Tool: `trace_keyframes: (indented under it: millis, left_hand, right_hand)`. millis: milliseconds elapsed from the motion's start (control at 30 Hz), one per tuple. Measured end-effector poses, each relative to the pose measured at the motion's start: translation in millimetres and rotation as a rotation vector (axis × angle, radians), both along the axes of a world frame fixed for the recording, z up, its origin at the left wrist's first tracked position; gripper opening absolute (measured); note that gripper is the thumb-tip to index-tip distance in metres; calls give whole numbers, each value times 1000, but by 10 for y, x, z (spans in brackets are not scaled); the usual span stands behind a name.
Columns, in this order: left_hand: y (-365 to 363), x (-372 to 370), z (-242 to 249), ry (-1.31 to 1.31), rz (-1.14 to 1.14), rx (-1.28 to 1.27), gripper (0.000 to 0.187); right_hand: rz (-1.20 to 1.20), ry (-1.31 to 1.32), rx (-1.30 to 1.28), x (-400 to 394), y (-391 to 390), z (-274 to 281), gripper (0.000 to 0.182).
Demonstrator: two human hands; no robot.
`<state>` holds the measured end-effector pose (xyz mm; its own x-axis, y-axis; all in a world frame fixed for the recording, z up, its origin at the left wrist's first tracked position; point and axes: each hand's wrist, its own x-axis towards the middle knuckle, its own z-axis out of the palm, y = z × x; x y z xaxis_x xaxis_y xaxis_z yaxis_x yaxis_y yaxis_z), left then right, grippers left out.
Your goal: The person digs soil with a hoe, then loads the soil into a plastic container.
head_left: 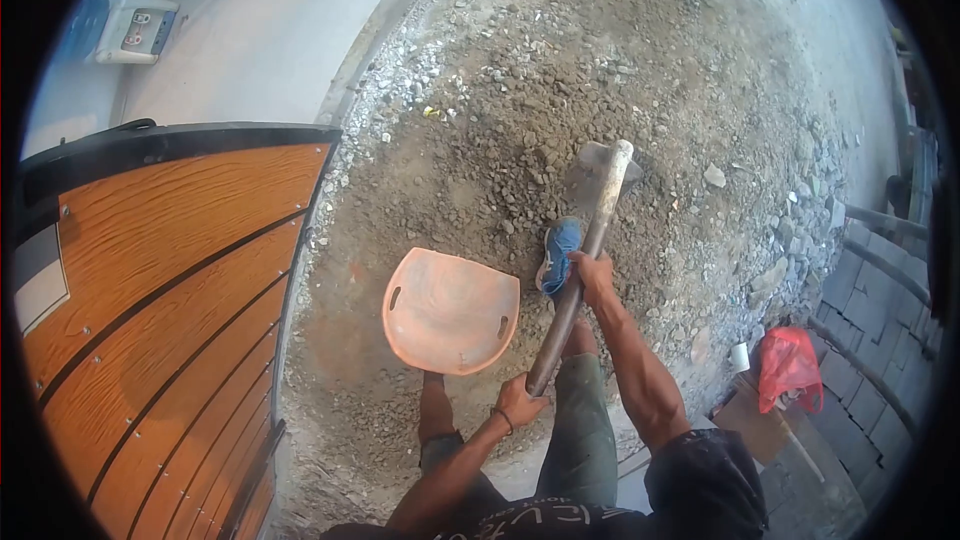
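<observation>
My left hand (521,401) is wrapped round the lower end of the handle of a hoe (601,212). Farther up the same handle, close to a blue shoe (562,252), my right hand (594,278) grips it too. The hoe's metal blade rests against loose brown soil (540,130), partly hidden by the handle's top end. To the left of the handle lies an orange plastic scoop pan (452,310) with two slots for holding; only dust shows on its surface.
An orange wood-look gate (170,230) with black framing stands at left. Behind it are a pale wall and a water dispenser (138,30). Rubble (790,230) lines the right side, near a red plastic bag (788,365), a white cup (740,357) and grey paving (875,310).
</observation>
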<state>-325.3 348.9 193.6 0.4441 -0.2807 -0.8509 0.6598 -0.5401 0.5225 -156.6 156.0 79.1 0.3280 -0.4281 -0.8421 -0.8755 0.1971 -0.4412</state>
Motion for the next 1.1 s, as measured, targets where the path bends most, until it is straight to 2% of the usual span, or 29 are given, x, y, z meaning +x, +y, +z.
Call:
trace_keyframes:
  millis: [33, 67, 133, 167, 233, 267, 300, 333, 367, 400, 500, 533, 567, 600, 667, 733, 767, 800, 867, 900, 967, 1000, 1033, 1067, 1100]
  left_hand:
    - [-37, 15, -35, -10, 30, -10, 39]
    - [-80, 20, -85, -3, 47, -15, 39]
    - [-137, 61, -73, -101, 123, -27, 41]
    - [-193, 164, -184, -134, 105, -14, 43]
    - [-307, 601, -397, -199, 204, -67, 43]
    - [-389, 848, -563, -242, 248, -67, 42]
    - [-468, 1115, -751, -280, 291, -68, 41]
    - [-513, 1558, -703, -249, 275, -12, 41]
    - [-626, 1757, -949, -313, 367, -20, 39]
    - [-707, 2038, -1105, -328, 366, 10, 36]
    - [-846, 2759, -1343, -329, 482, 26, 28]
    - [-880, 2873, -1359, -305, 493, 32, 28]
    - [-903, 2978, -1365, -250, 567, 30, 27]
    - [-913, 3002, -1391, -197, 639, 27, 25]
    - [-933, 2718, -1446, -242, 714, -28, 24]
    - [-825, 2581, -1396, -175, 796, -43, 26]
    - [-755, 2477, -1337, -189, 680, 21, 32]
    - [-696, 2349, -1199, -172, 685, 27, 32]
    - [-623, 2248, -965, -285, 559, 103, 38]
    - [-641, 2162, -858, -240, 506, 156, 45]
    - [-814, 1706, -829, -329, 557, 163, 44]
    - [-895, 1505, -845, -406, 594, 168, 43]
    - [-853, 1347, -835, -129, 708, 22, 36]
    - [-753, 1197, -854, -42, 852, -93, 28]
    - [-533, 1168, -788, 19, 904, -188, 27]
  right_hand:
    - [60, 32, -158, 38, 59, -22, 21]
    - [78, 37, -163, 93, 30, -59, 21]
    - [93, -127, -132, 270, -1, 158, 21]
    - [73, -136, -133, 569, 53, 409, 22]
    - [108, -257, -105, 1116, 19, 470, 21]
    - [198, -291, -101, 1433, -29, 408, 19]
    - [189, -322, -132, 1763, -14, 328, 14]
    - [288, -341, -121, 2115, -27, 261, 11]
    - [342, -397, -82, 2449, -56, 77, 9]
    - [367, -419, -82, 2772, -27, -45, 7]
    - [587, -349, -100, 3570, 67, -518, 13]
    - [572, -338, -104, 3683, 185, -619, 17]
    - [711, -327, -258, 3788, 213, -889, 26]
    - [721, -311, -252, 3812, 295, -984, 26]
    - [923, -240, -332, 3795, 473, -993, 34]
    - [938, -276, -388, 3621, 526, -971, 37]
    - [916, -247, -352, 3566, 519, -930, 35]
    - [891, -201, -306, 3434, 481, -884, 34]
    - [810, -21, -196, 3198, 436, -599, 32]
    - [819, -30, -196, 3065, 422, -531, 32]
    - [753, -1, -133, 2730, 310, -640, 33]
    - [818, 34, -227, 2574, 382, -723, 36]
    - [976, 17, -374, 2432, 537, -739, 38]
    - [1134, -12, -507, 2304, 719, -731, 39]
    - [1139, -15, -495, 2231, 823, -724, 39]
